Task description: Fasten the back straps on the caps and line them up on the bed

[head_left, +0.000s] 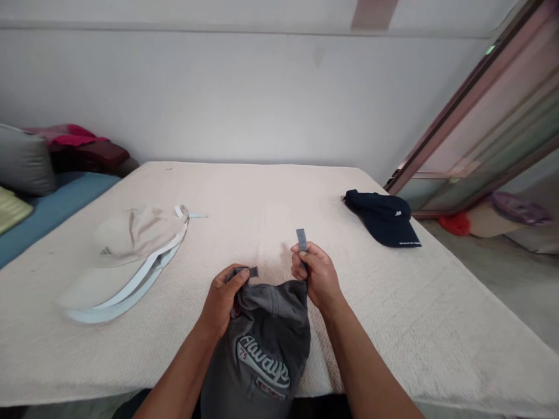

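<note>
A grey baseball cap (pixel 271 331) with raised "Always" lettering hangs between my hands at the table's near edge, its brim toward me. My left hand (pixel 225 297) pinches the cap's back edge beside the strap buckle (pixel 254 272). Between the thumb and fingers of my right hand (pixel 318 273) is the cap's loose adjustment strap (pixel 301 238), its free end sticking up. The strap and the buckle are apart.
A cream cap (pixel 140 238) with a pale blue underside lies at the left of the cloth-covered table (pixel 262 198). Toward the right edge rests a navy cap (pixel 379 215). Cushions (pixel 26 160) sit at far left; a wall stands behind.
</note>
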### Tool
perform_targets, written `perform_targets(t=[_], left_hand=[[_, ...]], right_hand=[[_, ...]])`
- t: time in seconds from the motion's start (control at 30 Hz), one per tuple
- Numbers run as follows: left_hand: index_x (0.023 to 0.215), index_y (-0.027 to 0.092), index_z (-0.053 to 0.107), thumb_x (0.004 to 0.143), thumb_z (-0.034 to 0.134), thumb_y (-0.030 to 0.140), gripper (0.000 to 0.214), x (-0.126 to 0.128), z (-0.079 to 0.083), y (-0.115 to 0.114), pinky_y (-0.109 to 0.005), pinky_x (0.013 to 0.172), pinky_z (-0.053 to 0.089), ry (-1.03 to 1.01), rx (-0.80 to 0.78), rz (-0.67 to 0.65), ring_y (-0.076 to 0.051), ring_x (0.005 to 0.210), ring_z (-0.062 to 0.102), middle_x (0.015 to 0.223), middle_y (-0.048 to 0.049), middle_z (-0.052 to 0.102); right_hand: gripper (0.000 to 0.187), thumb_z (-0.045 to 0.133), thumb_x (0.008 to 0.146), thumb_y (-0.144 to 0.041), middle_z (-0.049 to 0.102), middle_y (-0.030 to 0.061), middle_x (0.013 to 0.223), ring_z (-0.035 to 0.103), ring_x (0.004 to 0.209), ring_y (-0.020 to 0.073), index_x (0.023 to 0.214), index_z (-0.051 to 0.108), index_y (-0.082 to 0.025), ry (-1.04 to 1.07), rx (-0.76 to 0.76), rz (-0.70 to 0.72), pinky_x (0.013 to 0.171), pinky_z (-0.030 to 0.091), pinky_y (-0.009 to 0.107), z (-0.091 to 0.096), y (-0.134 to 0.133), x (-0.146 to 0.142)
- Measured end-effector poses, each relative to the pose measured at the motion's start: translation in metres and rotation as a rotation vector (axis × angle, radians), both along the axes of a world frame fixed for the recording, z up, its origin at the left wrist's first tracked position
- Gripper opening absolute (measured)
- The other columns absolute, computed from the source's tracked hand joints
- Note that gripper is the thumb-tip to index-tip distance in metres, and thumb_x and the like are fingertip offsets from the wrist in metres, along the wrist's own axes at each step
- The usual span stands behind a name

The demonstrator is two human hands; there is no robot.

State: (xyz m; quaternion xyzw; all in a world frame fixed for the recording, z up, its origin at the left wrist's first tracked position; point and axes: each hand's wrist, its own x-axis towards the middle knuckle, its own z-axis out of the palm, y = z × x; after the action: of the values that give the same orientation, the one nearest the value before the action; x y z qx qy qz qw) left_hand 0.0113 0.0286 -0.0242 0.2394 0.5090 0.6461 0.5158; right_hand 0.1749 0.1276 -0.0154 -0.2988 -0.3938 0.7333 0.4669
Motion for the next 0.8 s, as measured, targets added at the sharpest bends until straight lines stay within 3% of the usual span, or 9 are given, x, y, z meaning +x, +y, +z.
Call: perform_targets(t=[0.17,0.3,0.57,0.8], left_hand=[[0.08,0.016,0.066,0.071,0.073,0.03,0.018,0.002,-0.003,-0.001,-0.018,0.049,0.041,0.003,-0.008,-0.027,-0.008,0.053,0.052,0.062,0.0028,0.059],[0.081,0.016,0.066,0.069,0.075,0.026,0.018,0.005,-0.004,-0.001,-0.019,0.05,0.044,-0.063,-0.001,-0.061,-0.009,0.053,0.054,0.063,0.0026,0.06],[0.081,0.017,0.065,0.067,0.076,0.023,0.018,0.007,0.0,0.001,-0.021,0.054,0.047,-0.083,-0.001,-0.075,-0.011,0.055,0.058,0.065,0.0016,0.064],[0.086,0.019,0.065,0.073,0.071,0.024,0.015,0.004,-0.005,-0.001,-0.021,0.058,0.046,0.057,0.025,-0.078,-0.012,0.062,0.059,0.072,0.0009,0.066]], right_hand=[[0.018,0.064,0.076,-0.032,0.045,-0.0062,0.053,0.032,0.04,0.0039,0.073,0.056,-0.017,-0.207,0.042,0.266,0.038,0.02,0.019,-0.001,-0.015,-0.014],[0.024,0.064,0.078,-0.036,0.044,-0.006,0.055,0.032,0.043,0.0038,0.069,0.054,-0.016,-0.208,0.106,0.436,0.04,0.02,0.02,-0.001,-0.021,-0.018],[0.02,0.069,0.074,-0.032,0.043,-0.0071,0.056,0.03,0.044,0.0042,0.077,0.057,-0.017,-0.147,0.06,0.457,0.041,0.019,0.02,-0.003,-0.024,-0.02],[0.018,0.066,0.076,-0.033,0.047,-0.0057,0.058,0.031,0.044,0.0048,0.077,0.058,-0.017,-0.203,0.097,0.385,0.041,0.02,0.02,-0.009,-0.024,-0.025]])
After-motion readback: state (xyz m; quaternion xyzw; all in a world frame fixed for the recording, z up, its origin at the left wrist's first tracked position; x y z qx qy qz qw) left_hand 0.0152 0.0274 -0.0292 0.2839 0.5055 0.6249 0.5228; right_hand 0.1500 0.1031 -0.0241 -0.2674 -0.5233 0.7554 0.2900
